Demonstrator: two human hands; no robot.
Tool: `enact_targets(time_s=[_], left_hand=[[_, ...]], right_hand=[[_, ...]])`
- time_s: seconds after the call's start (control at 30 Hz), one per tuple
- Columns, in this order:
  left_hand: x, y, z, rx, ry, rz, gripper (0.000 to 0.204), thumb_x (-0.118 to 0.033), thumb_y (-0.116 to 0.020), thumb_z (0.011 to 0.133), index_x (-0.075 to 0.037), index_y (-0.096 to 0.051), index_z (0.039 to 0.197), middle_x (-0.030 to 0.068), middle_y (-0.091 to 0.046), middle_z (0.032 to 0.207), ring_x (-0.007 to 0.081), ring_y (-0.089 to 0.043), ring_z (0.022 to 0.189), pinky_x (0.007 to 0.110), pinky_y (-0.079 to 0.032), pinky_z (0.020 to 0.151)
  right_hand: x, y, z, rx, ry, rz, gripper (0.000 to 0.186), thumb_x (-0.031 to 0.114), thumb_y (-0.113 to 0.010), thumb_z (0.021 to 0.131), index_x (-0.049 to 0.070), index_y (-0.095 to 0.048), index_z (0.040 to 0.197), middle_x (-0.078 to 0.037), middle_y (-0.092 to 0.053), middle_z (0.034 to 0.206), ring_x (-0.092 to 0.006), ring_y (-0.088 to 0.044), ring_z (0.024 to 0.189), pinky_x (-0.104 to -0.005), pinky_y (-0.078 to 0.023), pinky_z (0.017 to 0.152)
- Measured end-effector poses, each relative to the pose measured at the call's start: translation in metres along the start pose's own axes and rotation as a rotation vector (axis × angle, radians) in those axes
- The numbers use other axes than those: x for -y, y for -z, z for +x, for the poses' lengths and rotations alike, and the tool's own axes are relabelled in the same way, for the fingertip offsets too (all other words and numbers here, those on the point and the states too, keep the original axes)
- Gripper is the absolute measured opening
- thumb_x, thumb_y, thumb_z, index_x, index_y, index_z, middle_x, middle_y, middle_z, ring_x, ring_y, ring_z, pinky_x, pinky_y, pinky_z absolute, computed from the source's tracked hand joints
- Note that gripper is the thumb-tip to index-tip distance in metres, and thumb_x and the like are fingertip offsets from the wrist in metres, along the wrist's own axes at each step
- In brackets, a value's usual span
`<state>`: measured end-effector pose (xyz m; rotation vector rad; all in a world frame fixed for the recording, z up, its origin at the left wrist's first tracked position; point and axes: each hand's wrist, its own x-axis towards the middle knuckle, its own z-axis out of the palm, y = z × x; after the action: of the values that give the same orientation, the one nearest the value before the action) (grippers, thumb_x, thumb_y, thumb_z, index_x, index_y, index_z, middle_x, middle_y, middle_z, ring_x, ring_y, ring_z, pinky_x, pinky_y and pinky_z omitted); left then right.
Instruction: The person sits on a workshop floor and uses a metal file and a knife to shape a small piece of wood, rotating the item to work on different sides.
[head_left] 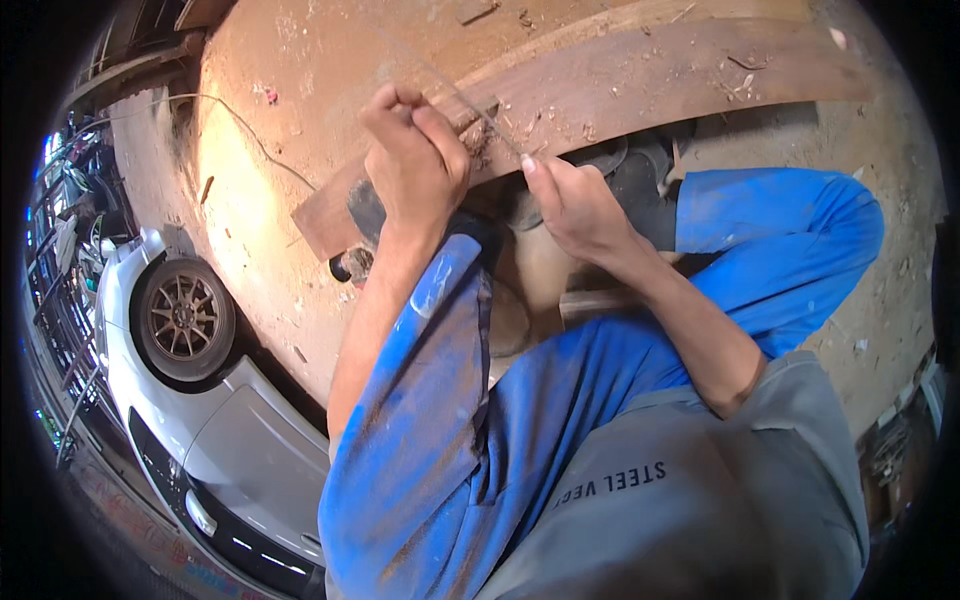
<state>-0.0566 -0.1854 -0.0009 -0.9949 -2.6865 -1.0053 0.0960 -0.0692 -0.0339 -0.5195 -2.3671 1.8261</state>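
Observation:
My right hand (pixel 585 212) is closed, its thumb and fingers pinching the near end of a thin, straight, rod-like tool (pixel 482 112). The tool slants up and left, its far end blurred. My left hand (pixel 415 160) is curled closed just left of it. A short brown wooden piece (pixel 484 108) sticks out past the left fingers, and the tool crosses over it. Beneath both hands lies a long brown board (pixel 650 88), scattered with shavings. The inner side of my left grip is hidden.
My bent legs in blue trousers (pixel 560 390) surround the work. On the left stands a silver car (pixel 250 450) with a bronze-coloured wheel (pixel 185 318). A thin cable (pixel 240 125) runs over the dusty floor (pixel 320 60). Wood scraps lie at the far edge.

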Motion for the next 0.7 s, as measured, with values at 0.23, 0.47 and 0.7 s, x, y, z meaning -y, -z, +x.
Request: enact_targets(time_s=[0.23,0.47,0.7], left_hand=[[-0.007,0.003,-0.010,0.017,0.038,0.006,0.021,-0.003,-0.051,0.099,0.001,-0.040,0.116,0.0146,-0.064,0.070,0.0367,-0.064,0.057,0.047,-0.049,0.054],[-0.005,0.004,-0.008,0.001,0.003,0.044,0.020,-0.004,-0.050,0.099,0.001,-0.040,0.115,0.0158,-0.063,0.070,0.0362,-0.065,0.059,0.046,-0.049,0.054],[-0.003,0.004,-0.011,0.017,0.034,-0.036,0.020,-0.002,-0.050,0.100,0.002,-0.040,0.116,0.0148,-0.061,0.066,0.0340,-0.062,0.055,0.044,-0.047,0.052]], right_hand=[[-0.006,-0.002,-0.011,-0.049,-0.075,-0.032,0.041,0.027,-0.055,0.105,-0.002,-0.060,0.077,-0.031,-0.061,0.069,-0.0519,-0.063,0.071,-0.0562,-0.049,0.060],[-0.003,0.005,-0.005,-0.015,-0.240,-0.032,0.048,0.031,-0.053,0.106,-0.004,-0.061,0.075,-0.032,-0.060,0.069,-0.0528,-0.062,0.069,-0.0573,-0.048,0.060],[-0.002,0.005,-0.006,-0.052,-0.104,0.070,0.043,0.029,-0.054,0.106,-0.005,-0.062,0.081,-0.032,-0.061,0.069,-0.0519,-0.064,0.070,-0.0569,-0.048,0.060]])
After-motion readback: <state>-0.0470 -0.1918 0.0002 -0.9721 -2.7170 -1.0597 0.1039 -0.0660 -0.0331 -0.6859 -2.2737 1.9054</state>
